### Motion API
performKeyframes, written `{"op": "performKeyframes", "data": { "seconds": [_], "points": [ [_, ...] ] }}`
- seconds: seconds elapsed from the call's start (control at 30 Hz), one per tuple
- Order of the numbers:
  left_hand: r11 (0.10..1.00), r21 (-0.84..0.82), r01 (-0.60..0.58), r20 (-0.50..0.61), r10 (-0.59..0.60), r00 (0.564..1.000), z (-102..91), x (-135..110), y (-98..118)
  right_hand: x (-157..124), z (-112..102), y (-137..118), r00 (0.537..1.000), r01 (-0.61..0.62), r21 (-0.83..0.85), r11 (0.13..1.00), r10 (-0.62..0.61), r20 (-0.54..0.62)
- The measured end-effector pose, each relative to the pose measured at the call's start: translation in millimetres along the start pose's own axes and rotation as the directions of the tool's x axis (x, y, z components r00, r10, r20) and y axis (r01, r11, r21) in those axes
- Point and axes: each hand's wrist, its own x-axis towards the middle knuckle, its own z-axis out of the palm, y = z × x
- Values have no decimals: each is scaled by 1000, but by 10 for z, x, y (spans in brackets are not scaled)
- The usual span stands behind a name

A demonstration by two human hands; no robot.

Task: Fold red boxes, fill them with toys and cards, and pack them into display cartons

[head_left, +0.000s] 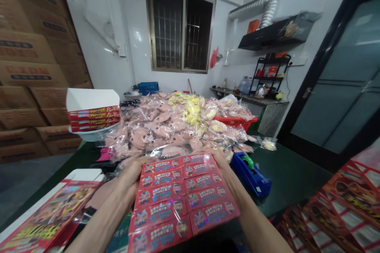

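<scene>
Both my hands hold a stack of flat red printed boxes (181, 195) raised in front of me, two columns wide, with shiny labels facing up. My left hand (134, 170) grips the stack's far left edge, fingers curled round it. My right hand (220, 159) grips the far right corner, mostly hidden behind the boxes. Just beyond lies a big heap of pink and yellow items in clear bags (178, 124) on the dark green table (291, 174).
A blue tape dispenser (251, 173) lies right of the stack. A white tray of red boxes (92, 114) stands at back left, cardboard cartons (29, 67) behind it. Flat red cartons lie at lower left (50, 213) and lower right (341, 205). A red basket (237, 121) sits beyond the heap.
</scene>
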Motion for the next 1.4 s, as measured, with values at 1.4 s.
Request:
{"op": "performKeyframes", "data": {
  "seconds": [1.4],
  "points": [
    [746, 337, -574, 230, 526, 819, -369, -708, -258, -595, 1237, 158, 946, 247, -684, 687, -18, 323]
  ]
}}
